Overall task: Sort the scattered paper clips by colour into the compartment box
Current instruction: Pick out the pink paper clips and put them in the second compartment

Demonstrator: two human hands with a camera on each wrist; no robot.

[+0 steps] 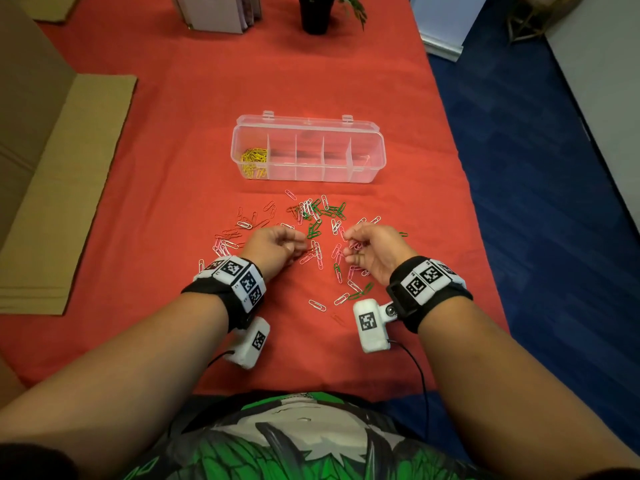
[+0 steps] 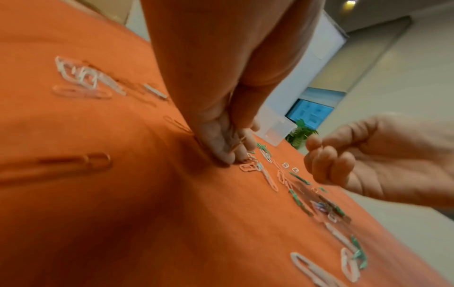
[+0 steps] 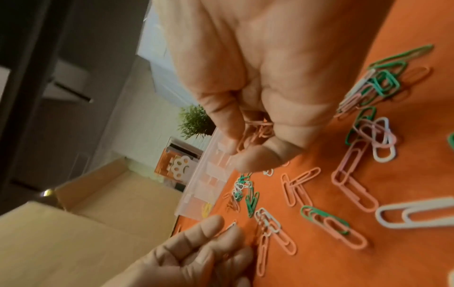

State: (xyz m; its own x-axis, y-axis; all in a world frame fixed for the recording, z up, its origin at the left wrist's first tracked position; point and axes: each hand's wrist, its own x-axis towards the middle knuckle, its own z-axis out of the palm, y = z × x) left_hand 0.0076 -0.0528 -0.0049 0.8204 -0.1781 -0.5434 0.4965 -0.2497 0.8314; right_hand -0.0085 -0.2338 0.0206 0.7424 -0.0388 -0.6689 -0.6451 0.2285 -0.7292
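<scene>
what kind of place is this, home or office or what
Probably an office or a staged work room, though that is a guess: blue carpet floor, a table under a red cloth, flattened cardboard, a potted plant and a stack of books or folders at the far edge.

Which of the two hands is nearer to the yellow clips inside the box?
Left. The left hand lies almost straight below the yellow clips, toward the person; the right hand is farther off to the right.

We are finding no words, brands or numbers legible here; we are seeing only black-and-white square code markers on the white wrist bands, unreadable as text.
</scene>
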